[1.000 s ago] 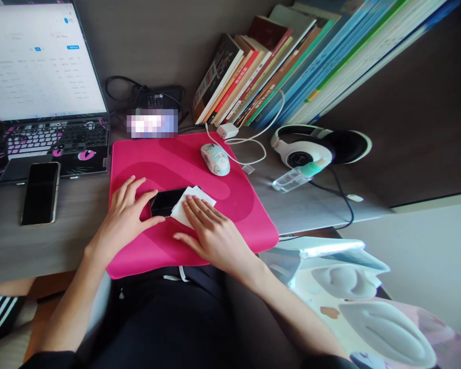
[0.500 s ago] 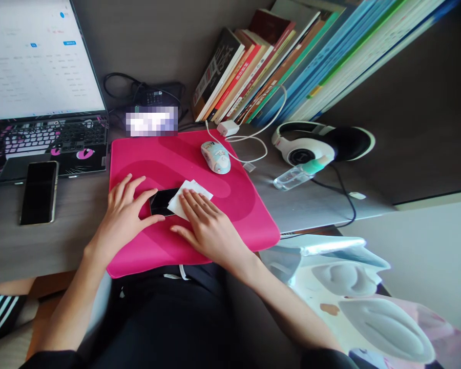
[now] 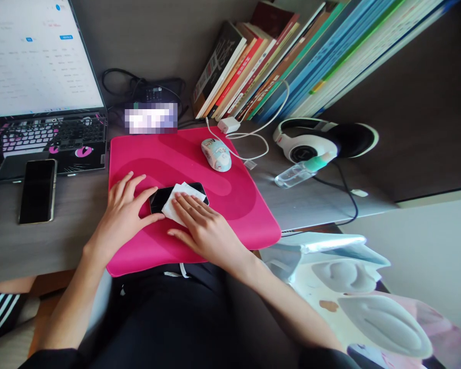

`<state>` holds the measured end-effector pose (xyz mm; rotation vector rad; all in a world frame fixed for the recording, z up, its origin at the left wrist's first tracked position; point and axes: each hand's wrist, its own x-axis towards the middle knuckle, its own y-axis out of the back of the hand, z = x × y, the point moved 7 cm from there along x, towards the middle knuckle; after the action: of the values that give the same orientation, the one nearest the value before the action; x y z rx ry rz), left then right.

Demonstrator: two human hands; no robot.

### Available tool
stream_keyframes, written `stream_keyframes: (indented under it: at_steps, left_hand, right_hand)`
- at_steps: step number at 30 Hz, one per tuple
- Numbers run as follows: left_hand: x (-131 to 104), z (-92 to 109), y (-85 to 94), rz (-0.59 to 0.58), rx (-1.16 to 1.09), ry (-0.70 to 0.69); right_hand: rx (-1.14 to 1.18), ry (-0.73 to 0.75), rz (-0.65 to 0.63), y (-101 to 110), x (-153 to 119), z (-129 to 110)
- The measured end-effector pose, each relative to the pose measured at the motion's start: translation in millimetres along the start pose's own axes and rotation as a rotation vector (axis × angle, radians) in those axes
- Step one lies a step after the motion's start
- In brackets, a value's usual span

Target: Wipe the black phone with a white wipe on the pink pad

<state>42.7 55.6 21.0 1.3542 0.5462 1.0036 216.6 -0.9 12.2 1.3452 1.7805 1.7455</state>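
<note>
A black smartphone point(image 3: 161, 198) lies screen up on a pink desk mat point(image 3: 153, 246). My left hand point(image 3: 121, 212) steadies its left end between thumb and index finger, the other fingers raised and spread. A folded white wipe point(image 3: 172, 207) covers the middle of the screen. Flat on the wipe, the fingers of my right hand point(image 3: 213, 230) press it against the glass, with the thumb held apart at the phone's near side. Part of the phone's near edge is hidden under the wipe and that hand.
Beyond the phone sits a patterned mouse point(image 3: 216, 155). A laptop point(image 3: 54, 143) and a second phone point(image 3: 37, 191) are at left. To the right lie a white charger cable point(image 3: 253, 137), headphones point(image 3: 303, 146) and a clear spray bottle point(image 3: 294, 175). Books point(image 3: 234, 72) line the back.
My right hand has slid the wipe a little left along the screen, uncovering the phone's right end. My left hand keeps its place at the left end.
</note>
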Motion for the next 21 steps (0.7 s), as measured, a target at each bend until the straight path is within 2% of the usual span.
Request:
stream_keyframes:
  at_steps: [7,21]
  left_hand:
    - [0.4,2.0,-0.4,-0.006,0.013,-0.005]
    - [0.7,5.2,1.1,-0.009,0.018,-0.025]
  right_hand:
    - [0.03,-0.028,0.036,-8.0,2.8,6.5]
    - [0.003,-0.027,0.05,-4.4,4.5,5.6]
